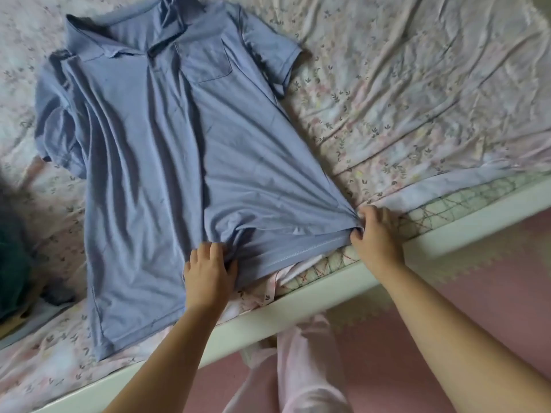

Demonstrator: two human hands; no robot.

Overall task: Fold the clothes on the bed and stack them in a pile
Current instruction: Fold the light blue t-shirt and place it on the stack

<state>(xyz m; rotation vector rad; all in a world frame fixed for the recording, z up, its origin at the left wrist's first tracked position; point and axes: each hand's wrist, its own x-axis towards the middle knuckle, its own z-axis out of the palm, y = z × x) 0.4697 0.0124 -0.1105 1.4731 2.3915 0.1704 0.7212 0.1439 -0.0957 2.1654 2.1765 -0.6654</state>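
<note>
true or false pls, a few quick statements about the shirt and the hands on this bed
1. The blue polo shirt lies front up, collar away from the person. True.
2. The left hand and the right hand both grip its hem. True.
3. The shirt is already folded in half. False: it lies spread open at full length.
4. The shirt has no pocket. False: a chest pocket shows.
5. A dark green cloth lies at the left edge of the view. True.
</note>
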